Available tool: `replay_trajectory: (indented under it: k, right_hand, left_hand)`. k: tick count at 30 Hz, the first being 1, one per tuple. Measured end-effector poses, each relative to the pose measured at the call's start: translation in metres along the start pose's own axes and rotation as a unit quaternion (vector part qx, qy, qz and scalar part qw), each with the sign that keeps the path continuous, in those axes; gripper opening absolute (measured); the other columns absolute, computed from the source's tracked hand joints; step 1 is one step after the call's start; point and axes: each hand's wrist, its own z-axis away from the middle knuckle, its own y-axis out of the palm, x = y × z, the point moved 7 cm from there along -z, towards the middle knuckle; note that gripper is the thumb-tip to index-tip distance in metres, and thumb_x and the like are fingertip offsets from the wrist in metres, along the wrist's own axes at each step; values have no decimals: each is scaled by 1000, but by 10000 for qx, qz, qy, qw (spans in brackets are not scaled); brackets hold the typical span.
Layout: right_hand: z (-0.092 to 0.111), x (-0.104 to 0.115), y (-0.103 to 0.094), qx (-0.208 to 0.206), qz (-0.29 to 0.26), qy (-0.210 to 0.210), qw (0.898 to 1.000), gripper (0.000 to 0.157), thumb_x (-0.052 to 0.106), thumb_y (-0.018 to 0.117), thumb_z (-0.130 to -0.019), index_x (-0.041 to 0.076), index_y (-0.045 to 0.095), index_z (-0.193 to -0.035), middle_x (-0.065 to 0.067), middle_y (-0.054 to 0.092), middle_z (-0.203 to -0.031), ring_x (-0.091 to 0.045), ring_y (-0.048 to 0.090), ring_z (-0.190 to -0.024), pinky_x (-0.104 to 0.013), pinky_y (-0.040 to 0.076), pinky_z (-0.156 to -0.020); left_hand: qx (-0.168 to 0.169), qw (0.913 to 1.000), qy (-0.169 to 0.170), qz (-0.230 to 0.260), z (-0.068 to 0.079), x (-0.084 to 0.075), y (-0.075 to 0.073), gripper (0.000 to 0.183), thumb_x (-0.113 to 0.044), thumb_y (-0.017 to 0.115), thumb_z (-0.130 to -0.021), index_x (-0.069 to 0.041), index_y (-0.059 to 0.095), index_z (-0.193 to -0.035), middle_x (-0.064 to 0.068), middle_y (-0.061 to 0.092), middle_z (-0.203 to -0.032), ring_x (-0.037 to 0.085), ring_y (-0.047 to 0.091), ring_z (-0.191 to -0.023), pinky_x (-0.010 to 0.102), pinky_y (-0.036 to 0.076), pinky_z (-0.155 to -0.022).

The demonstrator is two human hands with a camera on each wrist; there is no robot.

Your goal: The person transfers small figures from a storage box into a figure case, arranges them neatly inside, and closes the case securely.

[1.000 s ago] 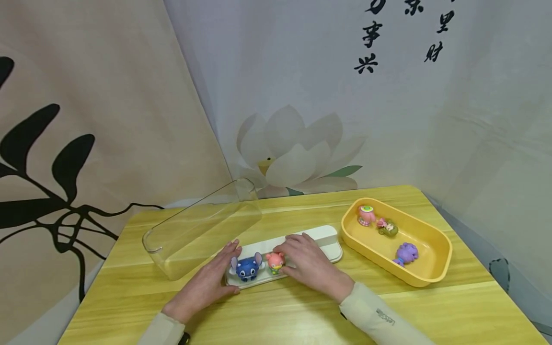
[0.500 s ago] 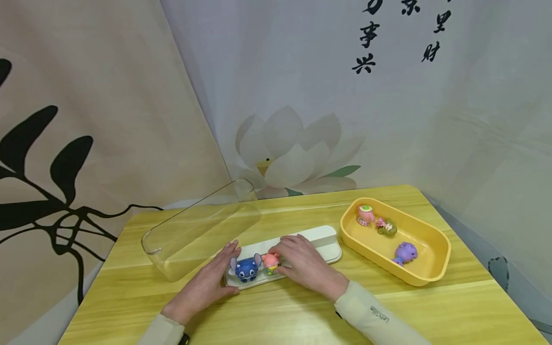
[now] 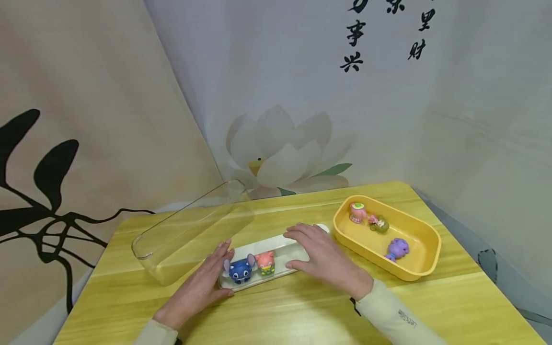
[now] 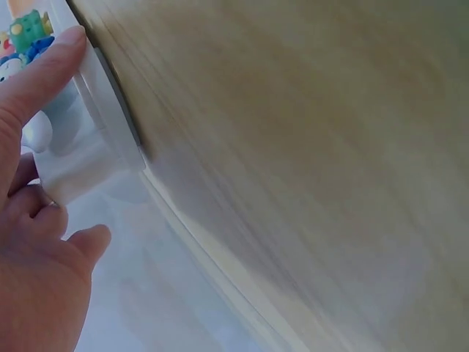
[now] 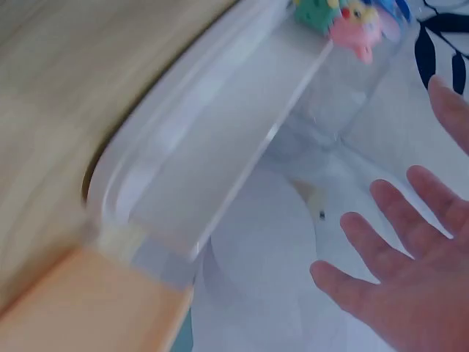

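Observation:
A white stepped display base lies on the table with two toy figures at its left end. The blue big-eared figure stands leftmost, and the pink-and-green figure is close beside it. My left hand grips the base's left end, thumb at the front edge and fingers round the back; in the left wrist view the thumb lies on the rim. My right hand hovers over the base's right part, holding nothing. Its fingers are spread in the right wrist view.
A yellow tray at the right holds a pink figure, a figure with a pink bow and a purple figure. A clear plastic cover lies behind my left hand. A curtain hangs behind the table.
My right hand has let go of the pink-and-green figure and moved right, fingers opening. That figure now stands closer to the blue one. My left hand stays at the base's end.

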Motion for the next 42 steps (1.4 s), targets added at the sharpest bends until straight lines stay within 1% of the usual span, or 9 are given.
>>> replay_trajectory:
  k: [3,11,16,18,20,23,25,29,42]
  right_hand:
    - [11,-10,-20,-167,-60,169,9997,65,37,87,-84,9,63,-137,-8,61,-144,-35,50,-139,-60,36,-119]
    - [52,-45,-72,-662,-8,595,9960,69,31,90,-81,9,62,-140,-8,60,-146,-35,51,-139,-58,42,-114]
    - [77,-65,-91,-681,190,807,9942,73,31,88,-83,12,57,-147,-6,54,-154,-36,50,-140,-34,32,-124]
    - [87,-73,-97,-659,205,872,9938,74,32,87,-85,16,54,-150,-6,51,-156,-29,66,-116,-23,49,-107]
    - [98,-82,-101,-621,285,978,9929,76,33,86,-86,20,52,-153,-6,51,-157,-26,68,-109,-32,57,-95]
    - [113,-97,-106,-521,304,1145,9916,77,34,85,-87,19,50,-154,-11,53,-154,-25,67,-103,-46,59,-83]
    - [120,-107,-109,-446,393,1236,9906,77,35,86,-87,16,51,-153,-15,54,-152,-38,60,-125,-63,53,-93]
    - [132,-126,-112,-219,364,1448,9885,77,38,85,-87,12,52,-151,-18,54,-151,-49,51,-133,-74,47,-96]
    - [154,-164,-112,684,337,1887,9791,84,46,83,-87,10,48,-153,-26,46,-155,-55,39,-140,-80,41,-99]
  left_hand:
    - [46,10000,29,1,0,0,0,100,-32,92,-76,2,41,-156,16,23,-170,35,28,-153,51,31,-119]
    - [18,10000,43,40,-1,-1,-1,102,-30,94,-74,2,42,-155,16,31,-167,34,33,-151,47,35,-117]
    - [24,10000,28,69,-3,-1,-1,101,-28,94,-75,3,42,-155,16,30,-167,34,33,-151,47,35,-117]
    - [58,9999,-1,121,-4,-1,-1,101,-28,94,-75,2,41,-156,15,30,-167,34,32,-152,48,34,-118]
    - [107,9998,-37,192,-4,-1,0,101,-27,93,-75,2,41,-156,15,28,-168,34,30,-152,48,33,-118]
    - [115,9997,-30,219,-5,-1,1,101,-27,94,-75,3,41,-155,16,29,-167,34,30,-152,49,33,-118]
    - [90,9998,-11,163,-4,-1,1,101,-27,94,-74,3,41,-155,17,30,-167,35,31,-152,49,33,-118]
    - [47,10000,-11,76,-3,0,0,101,-29,94,-73,3,43,-154,17,31,-166,35,32,-151,49,34,-117]
    - [96,9998,23,164,-3,-1,0,99,-29,94,-75,3,43,-154,16,29,-167,35,31,-152,50,32,-119]
